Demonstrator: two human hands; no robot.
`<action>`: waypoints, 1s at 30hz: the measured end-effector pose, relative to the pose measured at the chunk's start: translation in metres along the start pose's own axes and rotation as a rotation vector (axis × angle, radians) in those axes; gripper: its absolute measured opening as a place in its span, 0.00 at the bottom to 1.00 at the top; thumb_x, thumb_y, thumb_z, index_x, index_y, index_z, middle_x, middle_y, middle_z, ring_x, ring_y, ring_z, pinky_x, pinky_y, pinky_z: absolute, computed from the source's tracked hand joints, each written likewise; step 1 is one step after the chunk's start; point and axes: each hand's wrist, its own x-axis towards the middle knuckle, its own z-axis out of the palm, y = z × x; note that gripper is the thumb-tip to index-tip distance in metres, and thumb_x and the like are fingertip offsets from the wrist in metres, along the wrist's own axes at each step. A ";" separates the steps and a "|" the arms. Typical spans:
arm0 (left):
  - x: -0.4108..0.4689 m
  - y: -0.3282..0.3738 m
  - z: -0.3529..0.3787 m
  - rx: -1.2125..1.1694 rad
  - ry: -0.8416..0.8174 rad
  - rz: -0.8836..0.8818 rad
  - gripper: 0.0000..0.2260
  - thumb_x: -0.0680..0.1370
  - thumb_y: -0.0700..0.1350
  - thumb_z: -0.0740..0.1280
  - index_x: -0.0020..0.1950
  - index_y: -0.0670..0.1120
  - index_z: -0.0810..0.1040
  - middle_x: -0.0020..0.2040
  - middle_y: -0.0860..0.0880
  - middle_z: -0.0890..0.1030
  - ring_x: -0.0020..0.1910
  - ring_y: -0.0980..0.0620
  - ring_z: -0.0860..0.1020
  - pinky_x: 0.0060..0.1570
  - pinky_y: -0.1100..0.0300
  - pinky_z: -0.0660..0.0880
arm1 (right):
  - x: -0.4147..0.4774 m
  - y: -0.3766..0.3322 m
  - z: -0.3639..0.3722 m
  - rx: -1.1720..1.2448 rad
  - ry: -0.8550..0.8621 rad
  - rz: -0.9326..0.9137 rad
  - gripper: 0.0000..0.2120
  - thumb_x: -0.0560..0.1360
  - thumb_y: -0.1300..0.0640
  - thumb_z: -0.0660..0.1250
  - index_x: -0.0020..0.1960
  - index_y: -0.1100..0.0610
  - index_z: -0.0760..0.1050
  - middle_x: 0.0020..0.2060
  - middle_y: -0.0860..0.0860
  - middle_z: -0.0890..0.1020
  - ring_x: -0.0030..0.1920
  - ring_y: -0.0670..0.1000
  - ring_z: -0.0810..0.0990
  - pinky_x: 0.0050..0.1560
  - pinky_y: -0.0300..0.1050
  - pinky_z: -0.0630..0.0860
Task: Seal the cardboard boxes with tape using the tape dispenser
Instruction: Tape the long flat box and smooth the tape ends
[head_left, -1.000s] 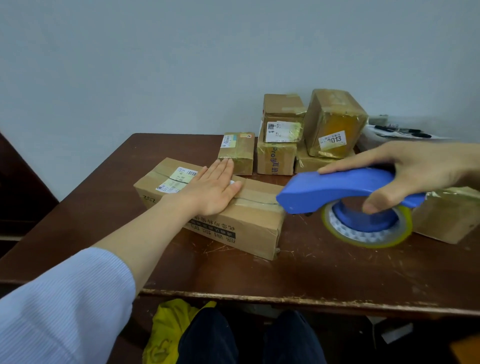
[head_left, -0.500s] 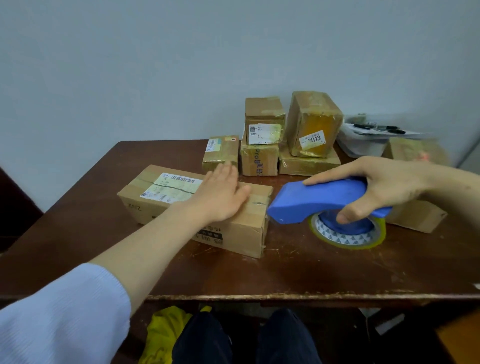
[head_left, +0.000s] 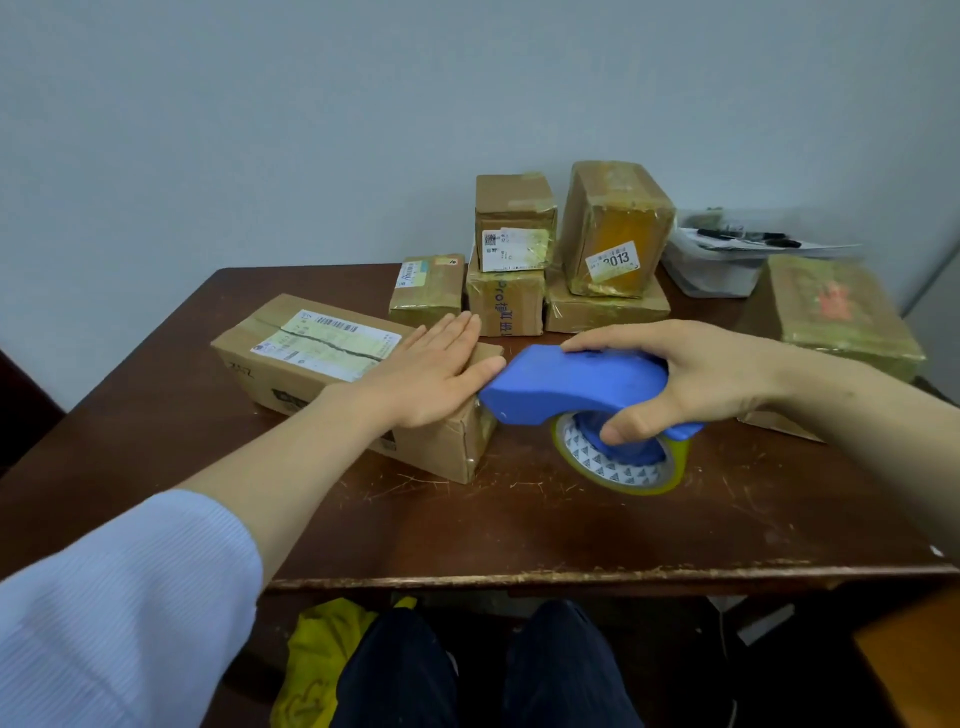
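A long cardboard box (head_left: 291, 374) with a white shipping label lies on the brown table (head_left: 467, 525), left of centre. My left hand (head_left: 421, 379) rests flat, fingers together, on the box's right end. My right hand (head_left: 691, 379) grips a blue tape dispenser (head_left: 566, 384) with a yellowish tape roll (head_left: 618, 467) under it. The dispenser's nose touches the box's right end, beside my left thumb.
Several taped boxes (head_left: 613, 228) are stacked at the table's back edge against the wall. Another taped box (head_left: 836, 312) sits at the right, behind my right forearm. A white container (head_left: 717, 270) with papers and pens stands at the back right. The table's worn front edge (head_left: 571, 577) runs above my knees.
The dispenser has moved left until its nose meets the box's right end. My left hand has slid toward that same end. The camera has shifted, so the whole scene sits differently in frame.
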 end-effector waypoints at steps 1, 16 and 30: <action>0.001 -0.001 0.000 0.003 0.000 0.001 0.30 0.80 0.62 0.41 0.77 0.49 0.38 0.78 0.52 0.39 0.76 0.56 0.39 0.74 0.57 0.39 | 0.000 0.002 0.002 0.008 0.014 -0.003 0.36 0.57 0.37 0.71 0.62 0.30 0.63 0.61 0.33 0.68 0.57 0.42 0.72 0.53 0.37 0.67; 0.002 -0.001 0.001 0.030 -0.005 0.012 0.30 0.80 0.61 0.42 0.77 0.48 0.37 0.78 0.51 0.39 0.76 0.55 0.39 0.74 0.56 0.39 | -0.050 0.026 -0.010 0.054 -0.021 0.038 0.38 0.51 0.34 0.71 0.59 0.21 0.64 0.58 0.25 0.71 0.55 0.36 0.76 0.51 0.38 0.74; 0.005 0.012 0.001 0.102 0.030 -0.067 0.33 0.81 0.59 0.49 0.78 0.43 0.39 0.78 0.45 0.40 0.77 0.50 0.41 0.74 0.55 0.41 | 0.034 -0.063 -0.016 -0.406 -0.206 0.096 0.30 0.66 0.48 0.73 0.67 0.41 0.70 0.59 0.42 0.74 0.51 0.45 0.74 0.52 0.40 0.69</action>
